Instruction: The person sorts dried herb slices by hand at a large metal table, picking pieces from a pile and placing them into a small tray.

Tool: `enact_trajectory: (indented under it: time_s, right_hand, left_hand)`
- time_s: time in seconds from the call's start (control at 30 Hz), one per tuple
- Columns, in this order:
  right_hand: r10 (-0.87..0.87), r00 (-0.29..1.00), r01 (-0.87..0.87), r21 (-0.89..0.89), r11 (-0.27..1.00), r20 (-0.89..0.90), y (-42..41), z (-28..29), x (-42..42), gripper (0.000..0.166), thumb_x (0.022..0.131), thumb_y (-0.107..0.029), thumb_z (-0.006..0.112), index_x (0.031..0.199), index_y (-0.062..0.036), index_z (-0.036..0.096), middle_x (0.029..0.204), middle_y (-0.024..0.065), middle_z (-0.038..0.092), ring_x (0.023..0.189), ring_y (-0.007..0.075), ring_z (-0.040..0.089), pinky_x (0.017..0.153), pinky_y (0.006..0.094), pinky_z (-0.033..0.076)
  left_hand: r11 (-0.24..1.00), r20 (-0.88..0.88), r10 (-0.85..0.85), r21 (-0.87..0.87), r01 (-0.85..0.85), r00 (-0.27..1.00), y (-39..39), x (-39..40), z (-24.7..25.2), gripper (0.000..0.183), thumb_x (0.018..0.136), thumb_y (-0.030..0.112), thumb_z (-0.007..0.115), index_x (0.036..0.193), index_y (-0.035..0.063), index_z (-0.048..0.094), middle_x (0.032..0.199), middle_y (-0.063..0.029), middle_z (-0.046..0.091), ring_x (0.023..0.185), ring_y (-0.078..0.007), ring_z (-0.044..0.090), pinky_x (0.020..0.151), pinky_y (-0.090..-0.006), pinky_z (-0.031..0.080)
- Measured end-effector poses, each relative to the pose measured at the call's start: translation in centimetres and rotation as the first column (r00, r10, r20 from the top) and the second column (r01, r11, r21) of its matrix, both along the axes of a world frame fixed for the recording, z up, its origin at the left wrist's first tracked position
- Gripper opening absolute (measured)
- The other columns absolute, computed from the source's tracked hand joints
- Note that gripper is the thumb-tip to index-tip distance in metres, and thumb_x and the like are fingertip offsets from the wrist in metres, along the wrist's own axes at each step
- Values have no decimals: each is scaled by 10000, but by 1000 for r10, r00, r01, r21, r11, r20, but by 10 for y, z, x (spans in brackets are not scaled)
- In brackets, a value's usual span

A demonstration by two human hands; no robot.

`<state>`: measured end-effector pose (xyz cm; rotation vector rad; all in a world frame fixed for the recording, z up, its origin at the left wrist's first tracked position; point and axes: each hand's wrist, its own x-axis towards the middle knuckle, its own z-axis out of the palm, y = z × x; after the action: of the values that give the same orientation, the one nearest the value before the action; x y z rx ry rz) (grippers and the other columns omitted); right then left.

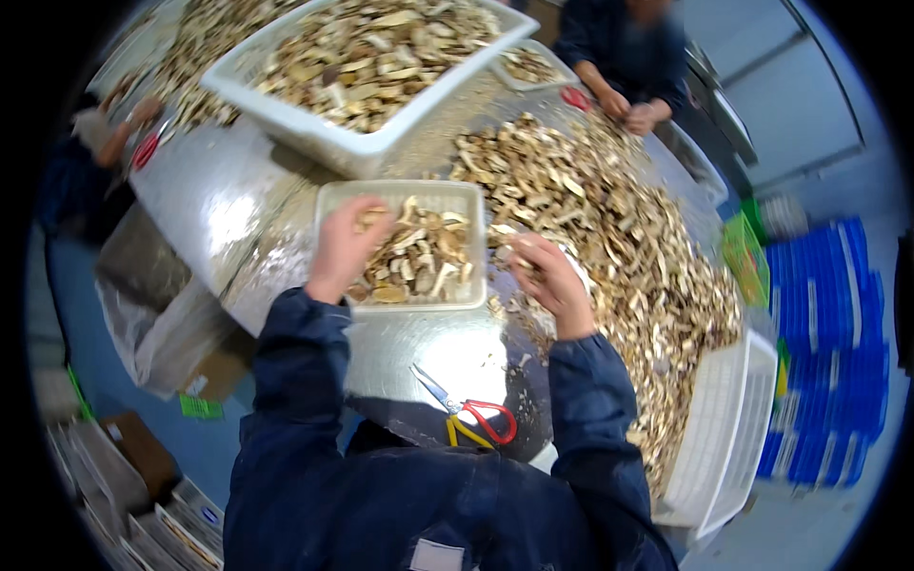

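Note:
My left hand (353, 239) is over the left part of a small white plastic basket (400, 309), its fingers curled around some pale mushroom slices. Inside that basket lie sliced dried mushrooms (421, 253). To the right of the basket, my right hand (548, 275) is at the near edge of a large heap of mushroom slices (607, 207), fingers bent around what looks like a slice; blur hides the detail. Closer to my body, a pair of scissors (468, 415) with one red and one yellow handle lies on the metal table (400, 350).
A large white tub (371, 143) full of slices stands behind the small basket. White crates (721, 435) sit at the right edge. Across the table is a co-worker (621, 57); another (93, 164) is at the left, near red-handled scissors (146, 150). Blue crates (821, 321) are stacked on the right.

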<state>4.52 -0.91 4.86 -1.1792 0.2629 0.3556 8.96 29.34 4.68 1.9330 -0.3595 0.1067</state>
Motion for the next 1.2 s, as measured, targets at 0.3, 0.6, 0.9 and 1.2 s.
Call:
enact_trajectory:
  time_s: [0.3,0.6,0.9,1.2]
  right_hand:
    - [132,889,237,-686,688,439,60,1,-4,518,818,-341,615,1166,30,520,1067,148,608,974,208,580,832,321,451]
    - [55,993,-79,-239,968,-106,-39,-19,-204,568,870,-186,561,1363,-45,318,906,97,626,730,129,608,606,239,500]
    - [-809,577,815,-143,562,111,-135,-63,-251,228,854,-77,519,1076,-24,522,813,83,593,583,103,541,441,209,439]
    - [-658,685,667,95,739,313,-77,-75,-180,118,902,-96,512,970,-29,582,681,18,573,515,48,473,452,187,354]
  left_hand:
    - [936,10,-156,321,144,988,6,-4,6,409,759,131,614,1143,10,542,1207,-207,506,1131,-336,471,982,-368,345]
    - [864,169,-372,423,274,913,-45,-46,47,350,774,110,615,1111,28,568,1184,-178,531,1111,-318,497,954,-363,378]
    - [634,-61,-650,507,585,757,-159,-58,7,320,837,145,504,1121,10,563,1036,-189,578,963,-328,553,828,-367,445]
    - [605,142,-493,765,221,858,-259,0,-63,138,791,74,501,891,40,591,910,-168,593,890,-353,553,761,-422,449]
